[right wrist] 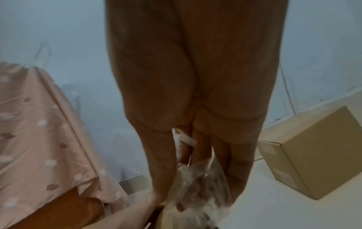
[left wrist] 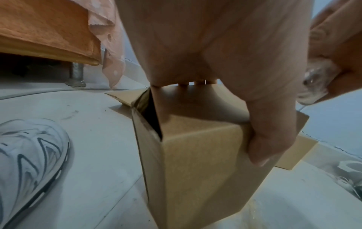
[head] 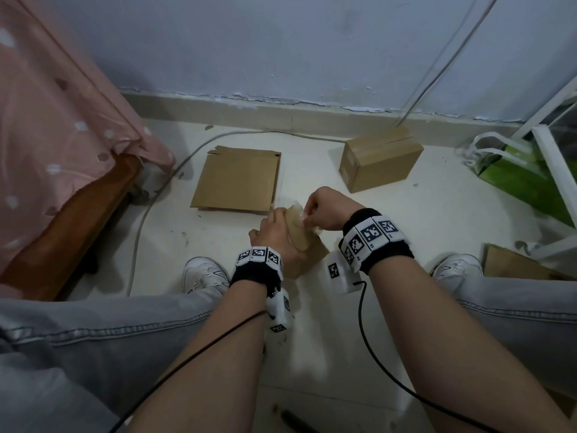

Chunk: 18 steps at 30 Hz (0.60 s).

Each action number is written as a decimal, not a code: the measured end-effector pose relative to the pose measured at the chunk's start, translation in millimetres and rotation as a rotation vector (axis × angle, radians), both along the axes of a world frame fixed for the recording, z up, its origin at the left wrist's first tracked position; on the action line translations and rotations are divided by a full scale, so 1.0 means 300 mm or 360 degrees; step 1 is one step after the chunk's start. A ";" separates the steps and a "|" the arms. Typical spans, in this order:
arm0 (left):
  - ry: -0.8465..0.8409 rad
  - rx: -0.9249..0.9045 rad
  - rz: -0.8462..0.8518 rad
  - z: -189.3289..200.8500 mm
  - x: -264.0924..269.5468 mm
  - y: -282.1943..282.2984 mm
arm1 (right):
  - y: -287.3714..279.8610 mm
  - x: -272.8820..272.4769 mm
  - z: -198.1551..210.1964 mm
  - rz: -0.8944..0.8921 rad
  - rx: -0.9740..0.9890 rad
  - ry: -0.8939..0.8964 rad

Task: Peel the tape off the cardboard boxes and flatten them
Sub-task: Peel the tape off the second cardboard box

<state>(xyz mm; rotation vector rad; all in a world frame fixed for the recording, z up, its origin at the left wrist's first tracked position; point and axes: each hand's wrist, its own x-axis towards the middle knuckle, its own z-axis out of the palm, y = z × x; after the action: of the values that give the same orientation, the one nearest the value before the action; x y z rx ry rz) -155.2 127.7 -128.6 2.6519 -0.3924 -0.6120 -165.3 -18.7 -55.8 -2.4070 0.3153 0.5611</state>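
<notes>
A small brown cardboard box (head: 307,251) (left wrist: 195,162) stands on the floor between my feet. My left hand (head: 274,232) (left wrist: 270,139) grips its top, thumb down one side, fingers over the far edge. One flap seam gapes open at the upper left in the left wrist view. My right hand (head: 324,207) (right wrist: 195,170) pinches a crumpled wad of clear tape (head: 301,218) (left wrist: 315,83) (right wrist: 197,184) just above the box top. A flattened box (head: 237,179) lies on the floor ahead. A closed box (head: 379,159) (right wrist: 311,151) sits at the back right.
A bed with a pink cover (head: 56,126) fills the left. A grey cable (head: 162,189) runs along the floor. A green bag (head: 524,173) and white frame (head: 555,164) stand at right. More cardboard (head: 512,264) lies by my right shoe (head: 456,267).
</notes>
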 end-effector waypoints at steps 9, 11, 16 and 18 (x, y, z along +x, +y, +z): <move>-0.0018 -0.0158 0.0080 0.002 -0.032 0.010 | 0.005 0.002 -0.024 0.0027 -0.0087 0.0034; 0.0005 -0.0201 0.0093 0.002 -0.026 0.017 | 0.002 -0.003 -0.040 -0.0048 -0.0063 0.0001; 0.0042 -0.0253 0.0153 -0.011 -0.013 0.034 | 0.004 -0.011 -0.071 -0.0194 -0.0017 -0.0010; 0.0052 -0.0270 0.0187 -0.010 -0.008 0.044 | -0.003 -0.004 -0.071 -0.0237 0.0031 -0.0018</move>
<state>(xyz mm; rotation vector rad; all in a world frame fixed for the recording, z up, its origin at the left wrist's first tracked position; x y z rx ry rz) -157.6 141.0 -131.7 2.4797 -0.2642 -0.5585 -166.5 -19.6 -77.2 -2.3437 0.4776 0.4810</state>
